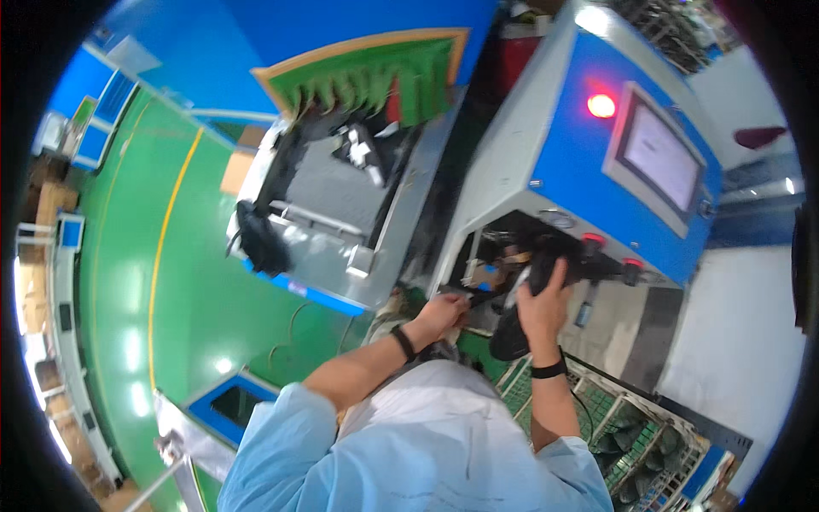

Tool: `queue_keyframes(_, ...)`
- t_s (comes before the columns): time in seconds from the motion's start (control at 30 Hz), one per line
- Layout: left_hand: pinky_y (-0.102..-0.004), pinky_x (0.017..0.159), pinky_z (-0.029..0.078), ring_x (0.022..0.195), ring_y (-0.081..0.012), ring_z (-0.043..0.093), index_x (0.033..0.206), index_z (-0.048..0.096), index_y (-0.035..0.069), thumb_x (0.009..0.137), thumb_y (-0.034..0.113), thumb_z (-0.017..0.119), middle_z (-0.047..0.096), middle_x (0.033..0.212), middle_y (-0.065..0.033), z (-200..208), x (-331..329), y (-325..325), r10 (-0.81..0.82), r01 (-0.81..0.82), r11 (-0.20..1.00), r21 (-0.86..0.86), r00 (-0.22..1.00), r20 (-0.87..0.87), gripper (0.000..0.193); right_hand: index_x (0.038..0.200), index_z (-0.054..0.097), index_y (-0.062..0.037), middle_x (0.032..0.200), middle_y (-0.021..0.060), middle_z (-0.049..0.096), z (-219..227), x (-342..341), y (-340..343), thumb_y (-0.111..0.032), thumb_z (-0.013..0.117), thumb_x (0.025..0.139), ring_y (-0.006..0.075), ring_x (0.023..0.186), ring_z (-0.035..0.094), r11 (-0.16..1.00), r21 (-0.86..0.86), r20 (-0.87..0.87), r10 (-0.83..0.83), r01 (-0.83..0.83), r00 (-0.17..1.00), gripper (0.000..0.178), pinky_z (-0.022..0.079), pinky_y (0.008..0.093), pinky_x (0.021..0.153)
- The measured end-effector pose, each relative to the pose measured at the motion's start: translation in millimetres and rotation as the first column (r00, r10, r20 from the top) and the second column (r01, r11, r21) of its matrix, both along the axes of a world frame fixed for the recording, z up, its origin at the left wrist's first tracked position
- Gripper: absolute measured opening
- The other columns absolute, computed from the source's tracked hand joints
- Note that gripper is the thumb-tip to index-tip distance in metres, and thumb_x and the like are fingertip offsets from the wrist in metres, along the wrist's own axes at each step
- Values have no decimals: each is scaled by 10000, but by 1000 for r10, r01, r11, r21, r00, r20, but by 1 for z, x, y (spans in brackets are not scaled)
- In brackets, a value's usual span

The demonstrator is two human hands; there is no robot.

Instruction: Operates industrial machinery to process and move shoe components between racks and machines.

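My right hand (546, 316) is wrapped round a black shoe (509, 334), tilted in front of the opening under a blue-and-white machine (546, 154). Part of the shoe lies behind the fingers, and a pale patch shows beside them. My left hand (442, 314) is closed just left of the shoe, fingers curled together. A thin dark strip (486, 298) runs from its fingertips toward the shoe; what the fingers pinch is too small to make out. Inside the machine's opening are dark and orange-brown parts that I cannot name.
Two red knobs (592, 242) stick out below the machine's lit screen (661, 158). To the left, a conveyor (328, 200) with a green fringed curtain (367, 81) carries black-and-white pieces; a black shoe-like item (260, 239) sits at its edge. A wire rack (631, 405) with dark shoe-shaped items stands lower right.
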State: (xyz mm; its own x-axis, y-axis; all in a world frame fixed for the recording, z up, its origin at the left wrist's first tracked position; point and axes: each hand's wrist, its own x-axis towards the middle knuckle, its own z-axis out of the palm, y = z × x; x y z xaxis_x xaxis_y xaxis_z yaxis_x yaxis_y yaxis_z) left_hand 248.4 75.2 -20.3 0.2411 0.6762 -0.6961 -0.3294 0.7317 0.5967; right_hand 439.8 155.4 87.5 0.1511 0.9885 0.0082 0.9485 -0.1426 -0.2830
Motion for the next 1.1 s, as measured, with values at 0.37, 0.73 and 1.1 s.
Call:
queue_keyframes(0.37, -305, 684, 551, 763, -176, 676, 941, 682, 27, 976, 216, 599, 690, 834, -81, 14, -19, -15, -149, 143, 985, -102, 987, -58, 209, 1630, 227, -200, 1351, 344, 460, -13, -8, -20, -342, 737, 876, 536, 980, 633, 965, 262, -30, -5, 13, 1000, 921, 557, 552, 763)
queue_keyframes(0.73, -314, 658, 538, 694, -166, 627, 1105, 653, 22, 918, 754, 552, 699, 903, -96, 85, -8, -14, -363, 506, 842, -188, 789, 496, 761, 1608, 280, -68, 1506, 332, 375, 9, 22, -216, -180, 774, 858, 574, 1294, 460, 989, 19, -61, 145, -144, 988, 905, 442, 563, 1049)
queue_keyframes(1.1, -288, 806, 556, 905, -130, 683, 1194, 717, 121, 950, 455, 667, 734, 1057, -2, 60, -31, -40, -606, 665, 736, -126, 730, 315, 417, 1380, 592, -49, 1321, 124, 625, -72, 53, -167, -178, 701, 928, 251, 1187, 632, 963, -259, -942, -269, 79, 198, 482, 528, 402, 967)
